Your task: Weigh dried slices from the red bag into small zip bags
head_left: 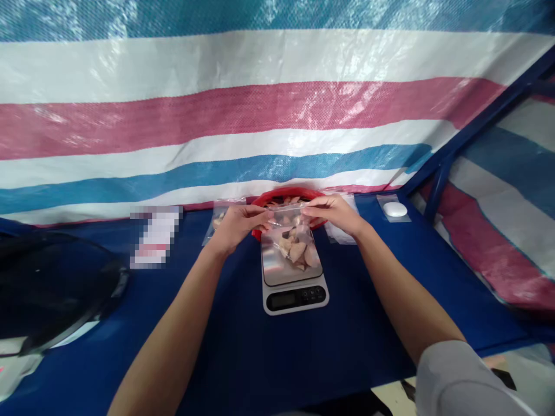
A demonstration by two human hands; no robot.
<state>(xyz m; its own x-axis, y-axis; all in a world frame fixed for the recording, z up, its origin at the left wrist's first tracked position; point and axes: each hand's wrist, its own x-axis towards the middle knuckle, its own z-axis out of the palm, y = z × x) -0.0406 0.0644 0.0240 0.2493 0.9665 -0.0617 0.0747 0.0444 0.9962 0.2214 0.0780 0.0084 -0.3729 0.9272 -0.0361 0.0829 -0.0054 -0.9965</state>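
While both hands pinch its top edge, the scene reads as follows.

Bag: a clear plastic bag (291, 240) of pale chunks hangs over the scale (293, 276), its bottom resting on or just above the steel plate; I cannot tell which.
Hands: the left hand (236, 226) and right hand (333, 211) are closed in a pinch on the bag's mouth, one at each end.
Risk of spilling: if either pinch slips, the mouth could gape and chunks could tumble onto the surface (277, 346).
Risk of tipping: a sideways pull could drag the bag off the plate.
Behind: a red bowl (284, 196) of more chunks sits touching the scale's far edge, crowding the hands.
Nearby: another small bag (219, 216) at the left, a white puck (395, 209) at the right, a dark lid (52, 283) far left.
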